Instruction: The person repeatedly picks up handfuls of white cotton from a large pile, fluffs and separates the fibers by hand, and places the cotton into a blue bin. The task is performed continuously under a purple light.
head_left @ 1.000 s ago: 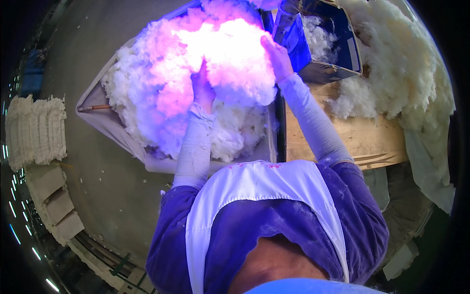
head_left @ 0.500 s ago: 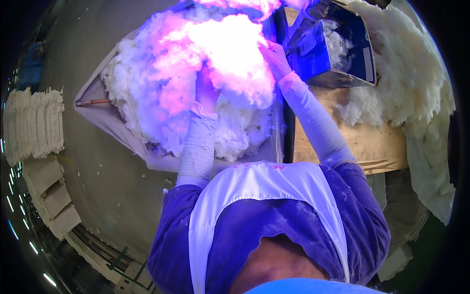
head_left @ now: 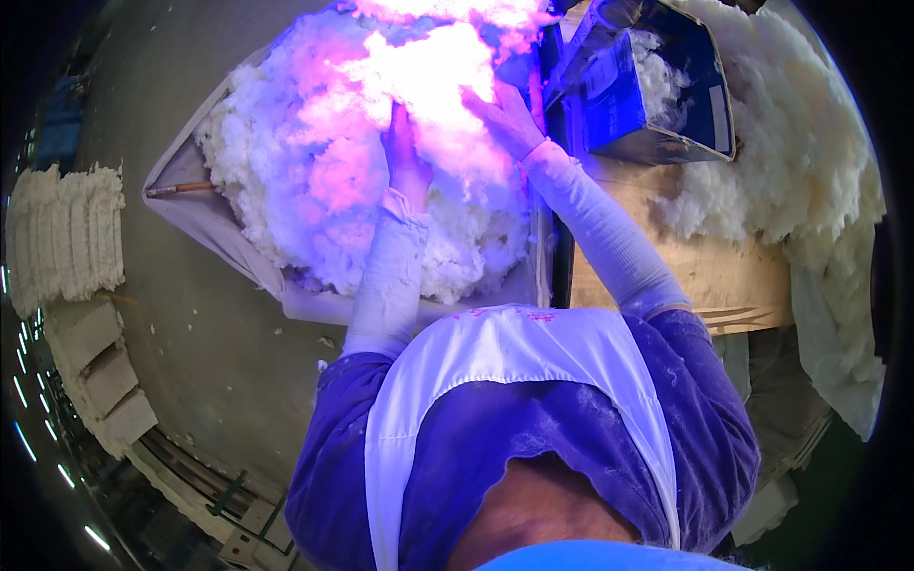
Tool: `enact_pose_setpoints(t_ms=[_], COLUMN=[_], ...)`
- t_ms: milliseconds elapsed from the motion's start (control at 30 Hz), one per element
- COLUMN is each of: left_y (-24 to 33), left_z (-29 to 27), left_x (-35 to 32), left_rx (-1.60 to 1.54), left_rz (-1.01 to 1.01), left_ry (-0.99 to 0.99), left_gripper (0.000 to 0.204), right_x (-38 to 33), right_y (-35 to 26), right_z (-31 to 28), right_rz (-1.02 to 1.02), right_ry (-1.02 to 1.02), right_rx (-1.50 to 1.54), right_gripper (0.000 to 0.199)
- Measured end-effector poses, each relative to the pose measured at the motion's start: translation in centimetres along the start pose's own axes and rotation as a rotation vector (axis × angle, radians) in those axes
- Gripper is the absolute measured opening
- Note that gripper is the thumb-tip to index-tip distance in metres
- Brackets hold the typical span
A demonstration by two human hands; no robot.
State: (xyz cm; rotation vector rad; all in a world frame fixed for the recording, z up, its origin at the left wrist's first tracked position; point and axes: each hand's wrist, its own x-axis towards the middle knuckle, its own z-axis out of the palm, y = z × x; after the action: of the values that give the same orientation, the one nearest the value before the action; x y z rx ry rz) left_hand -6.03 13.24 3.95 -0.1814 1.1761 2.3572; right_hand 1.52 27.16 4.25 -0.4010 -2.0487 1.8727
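A big heap of fluffy white fibre, like raw cotton, fills a cloth-lined container before me. Bright violet-pink light washes out its upper middle. My left hand rests against the fibre with its fingers stretched out and pointing away from me; the glare and fluff partly cover the tips. To its right, my right hand lies over the lit fibre, fingers apart and reaching left into the glare. Neither hand shows a closed grip.
A blue open box with some fibre inside stands right of the heap on a wooden board. More loose fibre piles up at the far right. Stacked white pads stand at the left. A rod pokes out at the container's left corner.
My right hand has moved left, away from the container's right edge and further over the fibre. The lit fibre between my hands now sits lower and flatter. My left hand has barely shifted.
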Motion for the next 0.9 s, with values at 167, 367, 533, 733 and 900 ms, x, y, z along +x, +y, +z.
enact_pose_setpoints(t_ms=[167,367,533,733,900], left_y=[0.6,-2.1,-1.5,-2.6,-2.8], left_z=[-0.5,-2.3,-4.9,-4.4,-3.4], left_x=[-1.3,-0.9,0.1,-1.1,-2.3], left_rx=[0.045,0.081,0.359,0.056,0.089], left_rz=[-0.204,-0.045,0.140,0.061,0.026], left_ry=[-0.228,-0.292,-0.298,-0.189,-0.110], left_gripper=[0.030,0.015,0.026,0.022,0.018], right_x=[1.0,0.2,-1.2,-0.8,-0.9], right_y=[3.7,4.5,1.7,-1.2,-4.3], right_z=[0.5,1.7,-0.5,-3.2,-3.1], right_rz=[-0.156,-0.210,0.182,-0.240,-0.568], right_ry=[0.170,0.108,-0.093,0.296,0.315], right_rx=[-0.204,-0.078,-0.011,-0.250,-0.377], right_gripper=[0.039,0.040,0.046,0.032,0.018])
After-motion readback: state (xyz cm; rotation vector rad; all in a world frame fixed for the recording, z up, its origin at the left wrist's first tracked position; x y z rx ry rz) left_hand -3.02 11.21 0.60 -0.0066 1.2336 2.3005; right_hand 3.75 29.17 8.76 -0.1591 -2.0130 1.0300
